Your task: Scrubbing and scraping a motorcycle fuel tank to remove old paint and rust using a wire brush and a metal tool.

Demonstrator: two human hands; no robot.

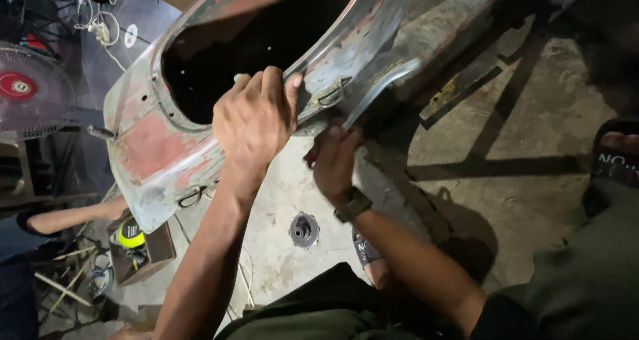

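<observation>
Concrete floor under dim light carries a worn metal body panel, propped above it at a tilt. Its rim by the dark opening is clamped in the left hand, fingers curled over the edge. Beneath the flange, the right hand presses up, its grip hidden. Sharp, rusted edges could cut a finger if the panel slips. A round part lies below; a fan stands aside.

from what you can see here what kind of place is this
Probably a small vehicle repair or metal workshop. Both hands, left and right, grip a worn grey, red-patched sheet-metal body panel over a stained concrete floor, with a round metal machine part and a box of tools below.
</observation>
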